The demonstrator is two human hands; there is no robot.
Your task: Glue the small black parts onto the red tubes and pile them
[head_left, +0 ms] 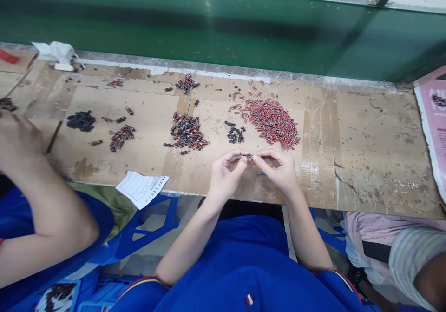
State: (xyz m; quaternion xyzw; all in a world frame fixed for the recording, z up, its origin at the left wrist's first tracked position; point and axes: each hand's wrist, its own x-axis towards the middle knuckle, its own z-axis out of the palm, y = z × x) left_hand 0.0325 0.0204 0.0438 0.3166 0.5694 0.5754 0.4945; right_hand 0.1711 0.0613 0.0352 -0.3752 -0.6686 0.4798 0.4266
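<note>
My left hand [226,175] and my right hand [278,169] meet above the near edge of the cardboard-covered bench [365,140]. Both pinch one small dark part [248,155] between their fingertips. Just beyond them lies a big heap of small red parts [273,121], a small cluster of black parts [235,134] and a mixed pile of dark and red pieces [187,134].
A co-worker's arm [38,195] reaches in at the left, near more small piles [120,136] and black bits [81,120]. A paper slip [141,189] hangs over the bench edge. A pink sheet [434,116] lies at the right. A green wall [223,28] backs the bench.
</note>
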